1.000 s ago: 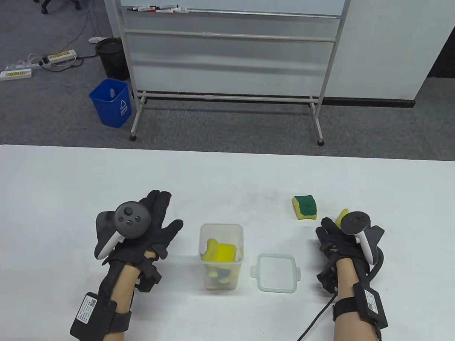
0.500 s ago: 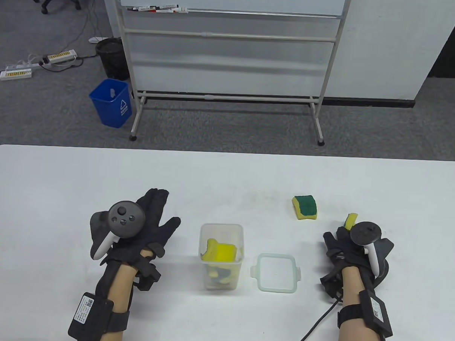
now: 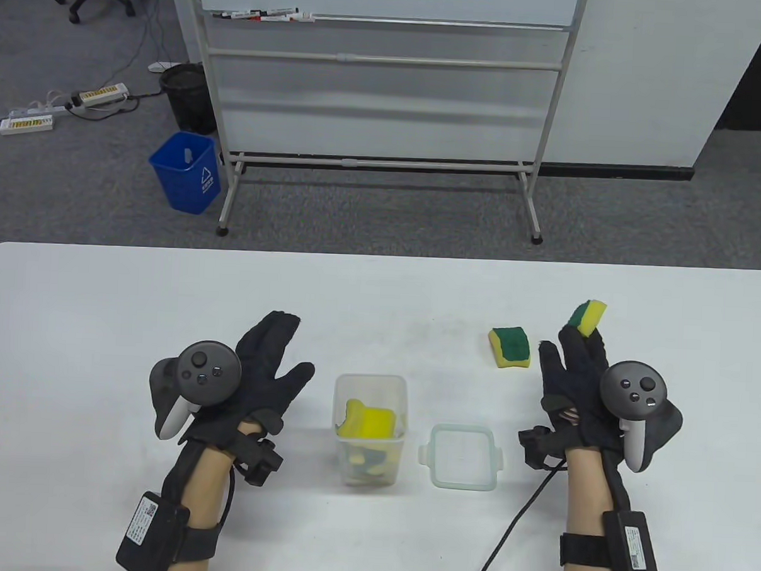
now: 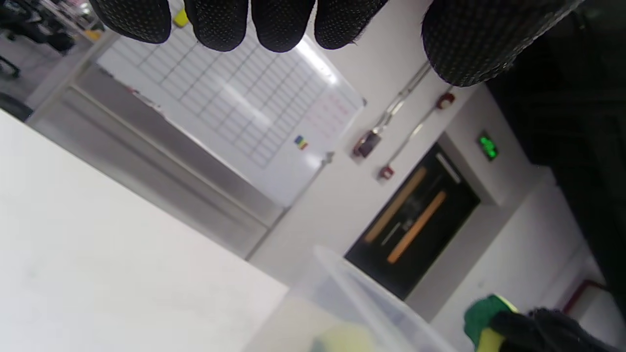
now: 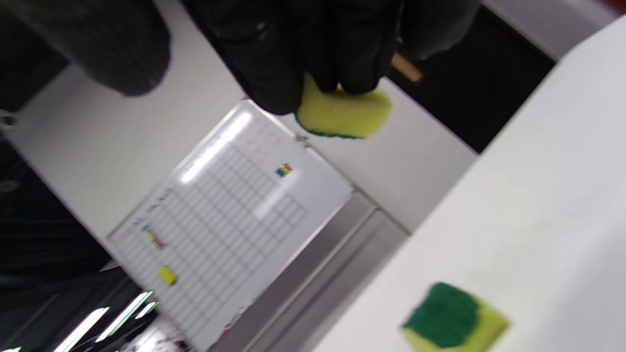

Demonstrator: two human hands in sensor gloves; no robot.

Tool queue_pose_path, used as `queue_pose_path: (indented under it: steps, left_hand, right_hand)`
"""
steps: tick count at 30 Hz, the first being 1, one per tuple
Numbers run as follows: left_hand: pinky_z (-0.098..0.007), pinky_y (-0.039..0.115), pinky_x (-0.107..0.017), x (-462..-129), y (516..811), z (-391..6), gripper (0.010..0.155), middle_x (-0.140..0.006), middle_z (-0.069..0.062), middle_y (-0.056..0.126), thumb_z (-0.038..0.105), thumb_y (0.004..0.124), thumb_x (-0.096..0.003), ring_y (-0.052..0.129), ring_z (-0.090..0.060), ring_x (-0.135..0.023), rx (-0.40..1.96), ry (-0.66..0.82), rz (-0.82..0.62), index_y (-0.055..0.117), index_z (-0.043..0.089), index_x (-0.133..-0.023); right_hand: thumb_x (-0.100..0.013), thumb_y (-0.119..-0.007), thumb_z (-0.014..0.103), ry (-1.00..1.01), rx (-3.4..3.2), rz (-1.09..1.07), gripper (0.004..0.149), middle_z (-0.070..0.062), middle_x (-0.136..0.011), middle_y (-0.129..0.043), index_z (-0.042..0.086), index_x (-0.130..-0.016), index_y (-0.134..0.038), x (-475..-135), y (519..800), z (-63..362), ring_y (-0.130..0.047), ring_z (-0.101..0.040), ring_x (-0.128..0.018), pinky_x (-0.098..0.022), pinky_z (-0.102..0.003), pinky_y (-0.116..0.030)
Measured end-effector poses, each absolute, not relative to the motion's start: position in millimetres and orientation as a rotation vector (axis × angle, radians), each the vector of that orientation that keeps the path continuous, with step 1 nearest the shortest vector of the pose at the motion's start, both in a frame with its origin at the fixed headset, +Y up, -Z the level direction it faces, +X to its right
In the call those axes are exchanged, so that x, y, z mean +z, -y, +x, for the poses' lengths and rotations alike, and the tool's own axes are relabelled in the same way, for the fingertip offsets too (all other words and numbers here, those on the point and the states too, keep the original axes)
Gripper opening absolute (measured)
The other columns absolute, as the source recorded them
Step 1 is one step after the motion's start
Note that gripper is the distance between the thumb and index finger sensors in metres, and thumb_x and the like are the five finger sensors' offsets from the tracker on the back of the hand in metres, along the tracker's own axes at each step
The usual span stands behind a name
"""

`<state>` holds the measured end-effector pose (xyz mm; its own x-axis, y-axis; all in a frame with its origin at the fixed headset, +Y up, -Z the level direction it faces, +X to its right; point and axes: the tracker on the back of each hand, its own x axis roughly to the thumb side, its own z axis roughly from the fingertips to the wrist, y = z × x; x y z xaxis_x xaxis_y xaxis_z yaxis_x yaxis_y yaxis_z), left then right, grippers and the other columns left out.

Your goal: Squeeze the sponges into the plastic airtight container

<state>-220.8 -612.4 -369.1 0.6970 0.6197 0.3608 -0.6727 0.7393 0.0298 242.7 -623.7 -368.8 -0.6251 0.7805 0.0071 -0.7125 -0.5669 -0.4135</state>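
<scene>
The right hand [image 3: 587, 386] pinches a yellow-green sponge [image 3: 588, 315] at its fingertips, probably to carry it to the open container [image 3: 370, 424], while the left hand [image 3: 250, 381] hovers relaxed beside it, ready to steady.

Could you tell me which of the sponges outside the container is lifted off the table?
The sponge held in the right hand fingertips is off the table; the other loose sponge lies flat on the table, untouched.

No text is legible; the blue bin [image 3: 185, 171] bears a white recycling symbol.
</scene>
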Motion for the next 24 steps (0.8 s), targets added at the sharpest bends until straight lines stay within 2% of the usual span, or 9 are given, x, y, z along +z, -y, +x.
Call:
queue_pose_path:
  steps: [6,11,19,24]
  left_hand:
    - [-0.068,0.052,-0.075,-355.9,595.9,-205.9,0.077,-0.123,-0.010,0.043,0.055,0.076,-0.0488,0.048,-0.043,-0.111,0.719,0.467,0.247,0.043,0.028,-0.112]
    - [-0.069,0.052,-0.076,-347.2,588.8,-191.7,0.076,-0.123,-0.008,0.042,0.052,0.079,-0.0481,0.048,-0.042,-0.112,0.697,0.550,0.274,0.042,0.034,-0.112]
    - [-0.070,0.051,-0.076,-332.9,578.8,-172.4,0.076,-0.124,-0.001,0.037,0.045,0.083,-0.0471,0.047,-0.040,-0.113,0.645,0.674,0.335,0.040,0.045,-0.109]
    - [-0.069,0.054,-0.076,-329.6,576.1,-172.5,0.075,-0.124,0.001,0.042,0.043,0.086,-0.0458,0.051,-0.038,-0.113,0.642,0.688,0.373,0.045,0.044,-0.109]
  right_hand:
    - [-0.046,-0.072,0.060,0.366,1.963,0.176,0.073,-0.015,-0.115,-0.061,0.014,-0.103,-0.074,-344.4,579.3,186.6,-0.066,-0.038,-0.104,-0.074,-0.057,-0.052]
    - [-0.047,-0.072,0.061,0.259,1.907,0.395,0.072,-0.018,-0.112,-0.068,0.013,-0.101,-0.079,-331.6,562.7,146.1,-0.073,-0.039,-0.101,-0.073,-0.057,-0.055]
    - [-0.048,-0.071,0.062,0.083,1.800,0.563,0.071,-0.022,-0.103,-0.081,0.010,-0.094,-0.088,-324.7,553.6,104.5,-0.086,-0.041,-0.090,-0.069,-0.058,-0.064]
    - [-0.047,-0.071,0.062,0.019,1.697,0.537,0.070,-0.023,-0.092,-0.091,0.009,-0.086,-0.094,-328.8,558.4,96.7,-0.095,-0.041,-0.079,-0.065,-0.058,-0.070]
